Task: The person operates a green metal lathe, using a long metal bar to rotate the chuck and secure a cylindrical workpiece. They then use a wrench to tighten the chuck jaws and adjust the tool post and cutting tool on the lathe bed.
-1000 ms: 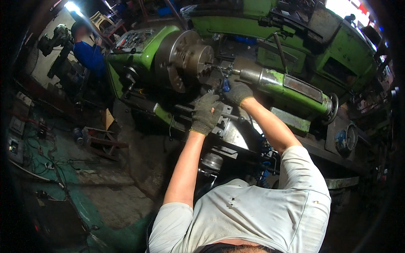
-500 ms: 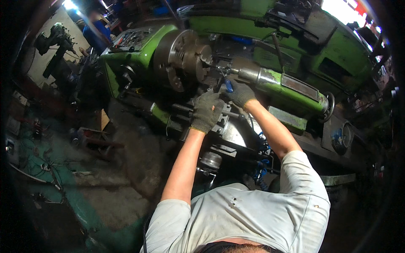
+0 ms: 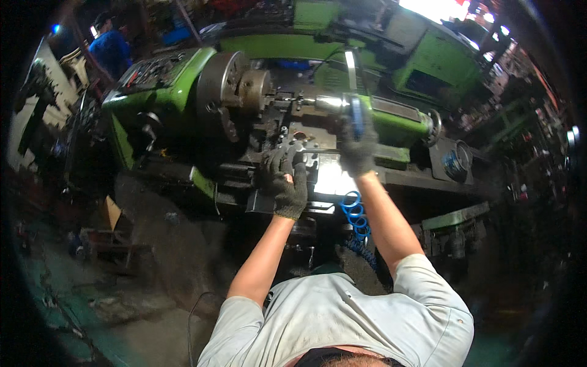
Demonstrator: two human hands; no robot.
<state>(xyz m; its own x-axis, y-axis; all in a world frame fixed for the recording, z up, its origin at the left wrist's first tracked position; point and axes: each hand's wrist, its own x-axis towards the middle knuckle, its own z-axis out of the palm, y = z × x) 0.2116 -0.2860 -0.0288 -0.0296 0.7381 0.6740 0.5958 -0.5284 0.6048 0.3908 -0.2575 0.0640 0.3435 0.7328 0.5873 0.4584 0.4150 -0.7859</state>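
My left hand point(image 3: 286, 177), in a dark knit glove with a hole in it, lies over the dark tool post parts on the lathe carriage. Its fingers are bent but spread, with the thumb apart. Beside it a metal lever point(image 3: 321, 151) runs toward my right hand. My gloved right hand point(image 3: 358, 150), smeared by motion, grips a blue air blow gun point(image 3: 358, 116) held upright before the tailstock point(image 3: 397, 122). Left of it stand the big lathe chuck point(image 3: 217, 92) and a brown round workpiece point(image 3: 255, 85). A thin tool point(image 3: 299, 100) projects from the tailstock toward the workpiece.
A blue coiled hose point(image 3: 356, 214) hangs under the carriage, left of my right forearm. Small tools lie on the green headstock point(image 3: 150, 98). A wire-like coil stands in a round container point(image 3: 455, 162) at the right. A person in blue point(image 3: 111, 52) is at the far left.
My right hand has drawn back from the gap by the workpiece, moving right with the blow gun. My left hand stays by the tool post. The whole view has shifted and turned.
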